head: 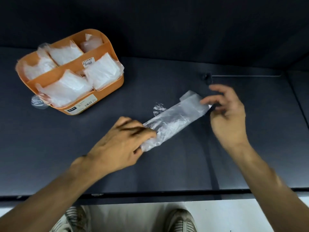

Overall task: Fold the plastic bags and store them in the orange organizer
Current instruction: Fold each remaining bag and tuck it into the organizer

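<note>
— Left hand (pixel 117 144) pressing down on the near end of the folded plastic bag (pixel 173 121), fingers curled over it!

— And the right hand (pixel 225 108)?

— Pinching the far end with loosely bent fingers (a bit blurred). Bag lies as a long strip mid-desk (pixel 234 161), with the orange organizer (pixel 76 106) well off left, stuffed with folded bags.

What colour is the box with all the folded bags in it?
Orange organizer, clearest in the head view.

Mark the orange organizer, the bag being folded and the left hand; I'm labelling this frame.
orange organizer (pixel 78 105): head view, front wall.
plastic bag (pixel 173 121): head view, middle of the strip.
left hand (pixel 123 144): head view, back of hand.
</note>
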Demonstrator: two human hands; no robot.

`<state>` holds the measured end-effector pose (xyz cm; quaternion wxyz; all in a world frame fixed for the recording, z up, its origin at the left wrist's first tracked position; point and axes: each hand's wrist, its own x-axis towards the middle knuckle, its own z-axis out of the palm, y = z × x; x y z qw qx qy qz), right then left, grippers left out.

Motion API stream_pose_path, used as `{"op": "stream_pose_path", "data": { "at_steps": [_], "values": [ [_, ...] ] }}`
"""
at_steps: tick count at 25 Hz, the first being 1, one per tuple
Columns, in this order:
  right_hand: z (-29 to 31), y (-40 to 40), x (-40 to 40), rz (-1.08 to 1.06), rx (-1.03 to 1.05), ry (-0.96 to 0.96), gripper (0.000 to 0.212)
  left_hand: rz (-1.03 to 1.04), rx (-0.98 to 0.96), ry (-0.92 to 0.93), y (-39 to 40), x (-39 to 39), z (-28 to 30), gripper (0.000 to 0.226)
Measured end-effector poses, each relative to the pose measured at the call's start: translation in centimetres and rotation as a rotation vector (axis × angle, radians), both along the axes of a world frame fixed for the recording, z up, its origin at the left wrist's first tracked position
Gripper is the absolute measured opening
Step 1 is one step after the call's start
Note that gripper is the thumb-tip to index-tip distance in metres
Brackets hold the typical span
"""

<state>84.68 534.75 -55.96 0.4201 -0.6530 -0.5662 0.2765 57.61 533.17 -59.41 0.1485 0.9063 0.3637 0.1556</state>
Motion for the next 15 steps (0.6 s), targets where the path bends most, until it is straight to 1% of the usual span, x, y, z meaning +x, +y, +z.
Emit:
{"op": "stream_pose_path", "data": {
  "at_steps": [1, 3, 4, 5, 6, 7, 9, 10, 11, 12, 13, 15],
  "values": [
    [-0.2, -1.3, -0.8, 0.066, 0.026, -0.082, 0.061, -0.006, 0.011, 0.037, -0.5, 0.4, -0.2, 0.033],
    [-0.6, -4.3, -2.9, 0.303, 0.045, -0.31, 0.054, -0.002, 0.049, 0.087, -1.1, 1.5, 0.0, 0.026],
    [-1.0, -5.6, -4.0, 0.415, 0.031, -0.424, 0.054, 0.003, 0.051, 0.092, -1.4, 2.0, 0.2, 0.024],
    [-1.5, -6.6, -4.8, 0.475, 0.017, -0.513, 0.057, 0.008, 0.032, 0.081, -1.6, 2.5, 0.5, 0.025],
    [-2.2, -7.3, -5.3, 0.479, 0.015, -0.57, 0.059, 0.017, -0.003, 0.064, -1.6, 2.8, 0.7, 0.026],
    [-2.8, -7.7, -5.6, 0.438, 0.028, -0.592, 0.056, 0.026, -0.054, 0.031, -1.6, 3.0, 0.8, 0.026],
    [-3.7, -7.9, -5.4, 0.295, 0.072, -0.543, 0.036, 0.068, -0.222, -0.084, -1.7, 2.6, 0.9, 0.029],
    [-3.8, -7.9, -5.1, 0.227, 0.07, -0.471, 0.027, 0.107, -0.329, -0.136, -1.8, 2.3, 0.9, 0.037],
    [-3.8, -7.7, -4.7, 0.177, 0.038, -0.378, 0.021, 0.155, -0.419, -0.178, -1.8, 2.0, 0.8, 0.044],
    [-3.9, -7.6, -4.4, 0.15, -0.013, -0.289, 0.019, 0.212, -0.473, -0.216, -1.8, 1.9, 0.6, 0.046],
    [-3.8, -7.4, -4.1, 0.139, -0.068, -0.219, 0.017, 0.272, -0.496, -0.256, -1.7, 1.9, 0.5, 0.042],
    [-3.6, -6.8, -4.0, 0.139, -0.143, -0.128, 0.013, 0.378, -0.517, -0.304, -1.3, 2.5, 0.6, 0.026]
  ]
}}
